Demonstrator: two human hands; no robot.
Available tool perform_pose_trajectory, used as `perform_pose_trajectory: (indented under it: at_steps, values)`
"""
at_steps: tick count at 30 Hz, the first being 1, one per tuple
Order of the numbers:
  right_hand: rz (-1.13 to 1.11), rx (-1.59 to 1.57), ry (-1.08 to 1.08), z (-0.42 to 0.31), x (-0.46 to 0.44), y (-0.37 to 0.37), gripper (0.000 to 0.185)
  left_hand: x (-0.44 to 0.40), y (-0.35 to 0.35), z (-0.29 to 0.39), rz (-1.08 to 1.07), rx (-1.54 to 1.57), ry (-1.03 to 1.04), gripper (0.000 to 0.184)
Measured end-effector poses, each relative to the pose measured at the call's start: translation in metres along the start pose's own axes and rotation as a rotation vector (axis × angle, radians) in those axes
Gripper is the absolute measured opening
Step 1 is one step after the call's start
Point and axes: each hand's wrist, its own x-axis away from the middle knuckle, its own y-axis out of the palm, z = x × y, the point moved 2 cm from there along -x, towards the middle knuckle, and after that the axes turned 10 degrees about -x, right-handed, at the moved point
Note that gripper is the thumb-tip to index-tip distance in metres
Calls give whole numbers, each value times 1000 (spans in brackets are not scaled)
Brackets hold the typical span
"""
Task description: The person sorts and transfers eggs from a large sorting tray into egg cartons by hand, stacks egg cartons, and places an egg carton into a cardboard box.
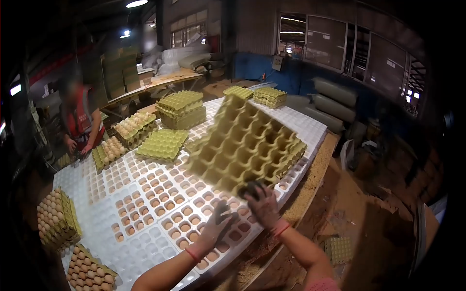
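A yellow-green egg tray [247, 143] is tilted up above the right part of the white moulded sheets [141, 240], whose pockets hold many eggs. My right hand [262, 203], in a grey glove with dark fingertips, is at the tray's lower edge, its fingers bent against it. Lower left of it, my left hand [218, 228] hovers over the egg-filled pockets, gloved, with fingers apart and nothing in them. Whether the raised tray is one or several nested together is partly hidden.
A person in a red vest [82, 119] stands at the far left, handling a tray of eggs [114, 148]. Stacked egg-filled trays [56, 213] line the left edge, with another stack [87, 271] nearer. Empty tray stacks [182, 106] stand farther back. A tray [339, 250] lies on the floor.
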Motion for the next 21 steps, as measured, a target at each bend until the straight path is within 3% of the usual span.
perform_pose_trajectory:
  at_steps: [2,4,7,10,12,13,14,15,17,18,19,20,21]
  values:
    - [55,162,57,78,-22,0,30,-7,6,-2,-167,36,-12,55]
    - [133,272,82,145,-50,-3,26,16,0,3,-182,-45,-96,53]
    - [52,310,248,234,-73,21,47,68,-30,-24,-59,-232,-210,52]
    - [-241,294,432,285,-69,63,52,133,-65,-54,281,-328,-233,43]
    - [-614,32,609,338,-37,126,56,180,-87,-78,505,-404,-258,44]
    - [-787,-29,728,326,-31,139,71,204,-95,-85,529,-458,-342,47]
    - [-807,-39,720,307,-33,134,71,222,-98,-90,554,-510,-420,50]
    - [-798,28,718,285,-39,119,78,237,-92,-94,563,-509,-442,50]
    - [-819,89,695,287,-30,121,91,262,-76,-89,554,-1208,-251,46]
    - [-698,87,644,311,-5,138,92,270,-66,-89,537,-1200,-386,47]
    - [-535,30,552,334,15,155,89,268,-59,-76,423,-1360,-445,58]
    - [-565,9,567,339,9,156,83,269,-55,-63,316,-1510,-521,71]
    - [-412,-9,415,382,34,182,77,281,-52,-76,298,-1520,-588,83]
